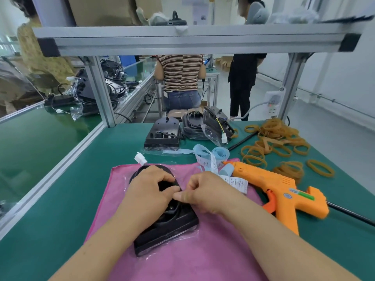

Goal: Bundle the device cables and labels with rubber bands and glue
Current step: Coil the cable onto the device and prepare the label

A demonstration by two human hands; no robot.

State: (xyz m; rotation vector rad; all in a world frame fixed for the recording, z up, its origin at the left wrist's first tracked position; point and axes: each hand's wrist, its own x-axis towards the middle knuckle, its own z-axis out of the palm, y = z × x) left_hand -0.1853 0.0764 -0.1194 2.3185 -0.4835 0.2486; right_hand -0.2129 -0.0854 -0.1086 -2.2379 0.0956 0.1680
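A black device (168, 226) in a clear plastic bag lies on a pink cloth (203, 256) in front of me. Its coiled black cable (140, 170) ends in a white connector (140, 158) at the cloth's far edge. My left hand (150, 187) curls over the cable coil on top of the device. My right hand (205, 191) pinches something small at the device's top, thumb meeting my left fingers; what it pinches is hidden. A strip of white labels (236, 182) trails from under my right hand toward a blue label roll (219, 155).
An orange glue gun (278, 191) lies to the right of the cloth, its cord running off right. Several tan rubber bands (274, 140) are scattered at the far right. More black devices (162, 134) stand at the far edge. People work beyond the aluminium frame.
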